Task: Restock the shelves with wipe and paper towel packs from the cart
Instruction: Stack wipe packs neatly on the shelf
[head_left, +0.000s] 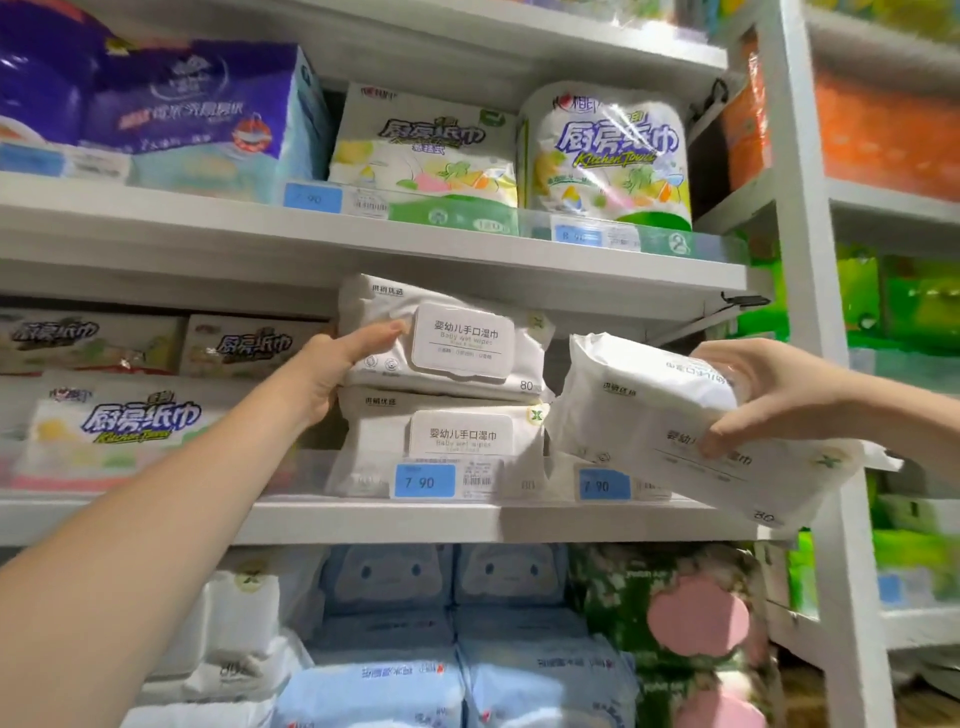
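Right hand (753, 395) is sitting closest to the lens, and I am seeing its fingers curling over the top edge of a white wet-wipe pack (639, 415) with the thumb pressing the face lower down. It is holding the pack tilted and upside down (the lettering is reading inverted), just in front of the middle shelf (363, 514) at its right-hand slot, which I am taking as the spot it is meant for. Left hand (337, 364) is reaching further in, thumb lying across the front and fingers wrapping the left end of the upper pack (457, 338) of a two-high stack. I am judging that it is steadying or squaring that pack so the stack is not sliding while the new one goes in beside it. This upper pack is resting on the lower pack (457, 441), which is standing behind a blue price tag (425, 480) on the shelf lip. Beyond and above, kitchen towel packs (608, 156) are filling the higher shelf, while blue wipe packs (384, 587) are lying stacked on the shelf below.
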